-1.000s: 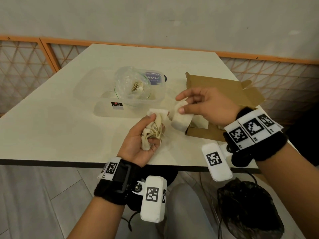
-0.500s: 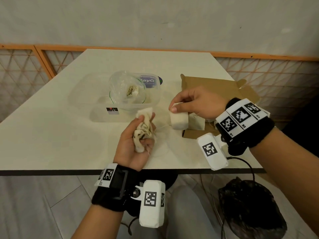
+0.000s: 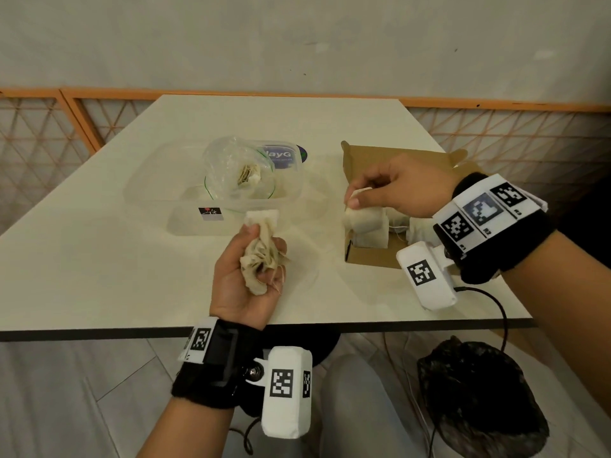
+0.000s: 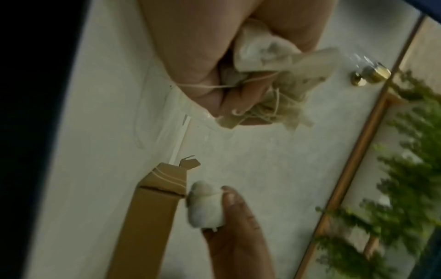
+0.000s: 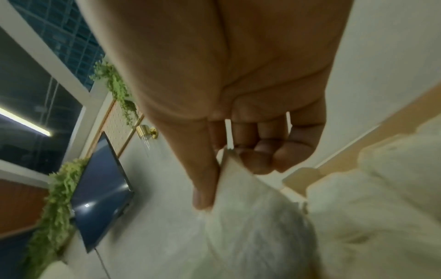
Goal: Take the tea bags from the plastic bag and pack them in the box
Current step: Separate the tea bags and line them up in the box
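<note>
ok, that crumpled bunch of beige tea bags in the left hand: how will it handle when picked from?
Probably floppy: the crumpled bunch of beige tea bags folds and bulges out of the left hand. Likely light, since one hand grips the whole bunch. Loose strings wind through it, so pulling one bag may drag others along.

Office-like room: wall screen (image 5: 100, 196), hanging greenery (image 5: 114, 90), glass partitions, white table (image 3: 99, 259).

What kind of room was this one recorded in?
Probably an office or lounge, not a kitchen: a plain white table, orange lattice partition, and a wall screen beside hanging greenery.
</note>
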The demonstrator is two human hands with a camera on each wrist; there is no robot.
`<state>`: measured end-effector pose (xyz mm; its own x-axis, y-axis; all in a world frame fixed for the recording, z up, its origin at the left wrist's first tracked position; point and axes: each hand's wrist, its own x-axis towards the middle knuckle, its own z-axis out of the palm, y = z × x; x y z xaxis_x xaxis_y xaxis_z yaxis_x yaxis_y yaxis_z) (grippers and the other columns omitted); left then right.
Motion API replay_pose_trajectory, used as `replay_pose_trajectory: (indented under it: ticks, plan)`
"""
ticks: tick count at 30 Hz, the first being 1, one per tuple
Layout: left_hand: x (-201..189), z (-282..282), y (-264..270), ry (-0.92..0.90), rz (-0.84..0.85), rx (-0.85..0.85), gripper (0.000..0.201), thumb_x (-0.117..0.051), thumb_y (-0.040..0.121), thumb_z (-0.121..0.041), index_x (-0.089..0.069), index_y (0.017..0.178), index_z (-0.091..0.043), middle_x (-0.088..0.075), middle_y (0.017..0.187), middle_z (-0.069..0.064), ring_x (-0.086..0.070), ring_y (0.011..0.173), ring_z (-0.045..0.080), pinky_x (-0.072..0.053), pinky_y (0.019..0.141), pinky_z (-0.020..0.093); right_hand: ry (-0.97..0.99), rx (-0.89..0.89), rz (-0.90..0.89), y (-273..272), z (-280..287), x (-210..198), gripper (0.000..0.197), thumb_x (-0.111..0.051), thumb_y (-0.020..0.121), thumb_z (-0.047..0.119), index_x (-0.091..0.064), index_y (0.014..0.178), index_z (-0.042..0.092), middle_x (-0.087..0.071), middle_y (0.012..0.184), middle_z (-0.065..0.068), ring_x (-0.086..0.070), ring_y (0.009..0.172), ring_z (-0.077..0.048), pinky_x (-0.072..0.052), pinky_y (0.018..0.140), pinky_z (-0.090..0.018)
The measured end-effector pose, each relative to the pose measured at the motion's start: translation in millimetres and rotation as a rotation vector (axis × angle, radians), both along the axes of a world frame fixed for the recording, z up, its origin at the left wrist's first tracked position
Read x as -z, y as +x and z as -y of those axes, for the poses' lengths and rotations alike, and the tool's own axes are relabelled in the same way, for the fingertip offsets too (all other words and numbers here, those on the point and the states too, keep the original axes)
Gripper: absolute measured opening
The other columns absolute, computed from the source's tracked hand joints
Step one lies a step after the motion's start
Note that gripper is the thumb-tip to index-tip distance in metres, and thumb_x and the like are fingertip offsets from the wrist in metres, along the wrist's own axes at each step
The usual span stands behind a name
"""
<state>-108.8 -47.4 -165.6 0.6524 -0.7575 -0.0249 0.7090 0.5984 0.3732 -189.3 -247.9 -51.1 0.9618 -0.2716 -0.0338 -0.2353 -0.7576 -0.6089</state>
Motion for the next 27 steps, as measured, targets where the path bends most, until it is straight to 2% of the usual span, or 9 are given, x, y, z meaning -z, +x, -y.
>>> replay_pose_trajectory:
  ticks: [4,6,8,14,17,20,23,25,27]
  plan:
    - [-9,8,-14,0.205,0.279,0.038,0.032,-0.076,0.066,-0.011,-0.075,0.098,-0.012,-0.071,0.093,0.005,-0.065,0.066,0.010,-0.048,0.047,0.014,0.141,-0.134,-0.001,3,-20,-10,0.013,-0.068,0.082,0.017,-0.071,0.094,0.014,-0.070,0.093,-0.008,-0.057,0.077,-0.003,-0.041,0.068,-0.005]
    - [-10,8,-16,0.229,0.366,0.080,0.044,-0.082,0.061,-0.021,-0.074,0.103,-0.010,-0.072,0.091,0.006,-0.068,0.076,0.012,-0.053,0.063,0.018,0.160,-0.160,0.027,9,-25,-8,0.013,-0.070,0.080,0.016,-0.071,0.094,0.014,-0.067,0.098,-0.021,-0.056,0.080,-0.011,-0.042,0.074,-0.018]
    - [-8,8,-13,0.244,0.376,0.098,0.054,-0.087,0.049,-0.025,-0.075,0.099,-0.012,-0.071,0.085,0.005,-0.068,0.074,0.012,-0.053,0.066,0.020,0.179,-0.144,0.064,15,-26,-4,0.015,-0.071,0.079,0.015,-0.069,0.094,0.014,-0.065,0.099,-0.026,-0.056,0.082,-0.018,-0.044,0.077,-0.027]
    - [-4,9,-13,0.222,0.353,0.063,0.027,-0.072,0.063,-0.009,-0.071,0.090,-0.010,-0.070,0.096,0.011,-0.069,0.081,0.019,-0.055,0.071,0.026,0.261,-0.033,0.152,18,-21,6,0.010,-0.073,0.077,0.015,-0.066,0.083,0.015,-0.070,0.077,-0.002,-0.064,0.074,-0.009,-0.047,0.081,-0.025]
    - [-6,10,-17,0.236,0.409,0.079,0.048,-0.086,0.057,-0.017,-0.070,0.099,-0.003,-0.070,0.091,0.012,-0.069,0.078,0.017,-0.055,0.065,0.023,0.291,-0.022,0.159,21,-23,12,0.010,-0.073,0.077,0.014,-0.064,0.078,0.016,-0.065,0.058,0.010,-0.058,0.057,0.002,-0.037,0.080,-0.014]
    - [-8,11,-18,0.263,0.371,0.056,0.036,-0.072,0.071,-0.004,-0.065,0.105,0.004,-0.072,0.088,0.012,-0.070,0.077,0.018,-0.054,0.062,0.023,0.283,-0.002,0.204,26,-26,18,0.014,-0.072,0.078,0.012,-0.061,0.073,0.020,-0.063,0.061,0.007,-0.057,0.063,-0.006,-0.039,0.083,-0.024]
    - [-12,11,-17,0.304,0.306,0.014,0.022,-0.066,0.073,-0.006,-0.067,0.094,-0.001,-0.070,0.080,0.010,-0.068,0.067,0.015,-0.054,0.055,0.022,0.241,0.052,0.290,29,-25,19,0.013,-0.074,0.076,0.017,-0.066,0.069,0.025,-0.059,0.077,-0.010,-0.052,0.074,-0.018,-0.044,0.089,-0.034]
    - [-16,10,-17,0.312,0.250,-0.018,0.022,-0.073,0.069,-0.007,-0.065,0.089,-0.004,-0.067,0.074,0.007,-0.065,0.059,0.012,-0.049,0.047,0.016,0.273,0.085,0.339,26,-23,15,0.011,-0.074,0.076,0.015,-0.067,0.072,0.023,-0.054,0.077,-0.014,-0.047,0.070,-0.018,-0.045,0.070,-0.025]
    - [-17,10,-16,0.301,0.196,-0.048,0.020,-0.061,0.071,-0.012,-0.062,0.089,-0.004,-0.065,0.072,0.005,-0.062,0.054,0.008,-0.044,0.040,0.013,0.317,0.061,0.348,21,-21,7,0.008,-0.072,0.078,0.011,-0.067,0.075,0.018,-0.057,0.075,-0.011,-0.048,0.065,-0.012,-0.041,0.055,-0.014]
